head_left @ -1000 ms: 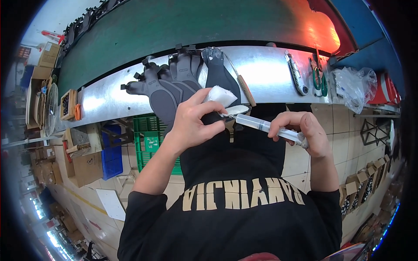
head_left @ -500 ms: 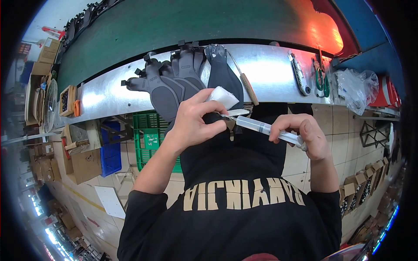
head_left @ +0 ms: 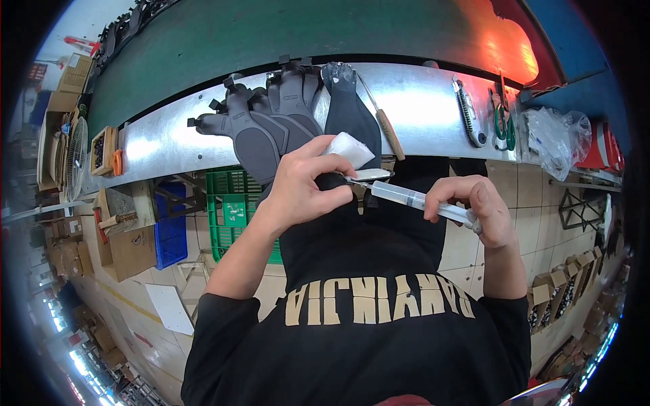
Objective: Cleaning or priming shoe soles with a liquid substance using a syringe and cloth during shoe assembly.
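Note:
My right hand point(head_left: 479, 208) is closed around a clear syringe point(head_left: 406, 197), its fingers on the barrel and its palm by the plunger end. The syringe's tip points left and reaches the edge of a small dark part with a pale face point(head_left: 371, 175). My left hand point(head_left: 305, 183) pinches that part between thumb and fingers, which hide most of it. Tucked against the same hand's fingers is a folded white wad point(head_left: 351, 150), of cloth or foam. Just beyond, a flat black paddle-shaped piece point(head_left: 351, 111) with a whitish-smeared end lies on the metal bench edge.
Several dark grey paddle-shaped pieces point(head_left: 257, 142) overlap on the metal ledge point(head_left: 420, 101). A wooden-handled tool point(head_left: 389, 135), a utility knife point(head_left: 469, 114), green-handled scissors point(head_left: 502, 125) and a clear plastic bag point(head_left: 555, 132) lie rightward. A green crate point(head_left: 223, 216) stands below; a green belt point(head_left: 305, 30) runs behind.
The syringe and my right hand have shifted very slightly to the right. My left hand keeps its grip nearly unmoved.

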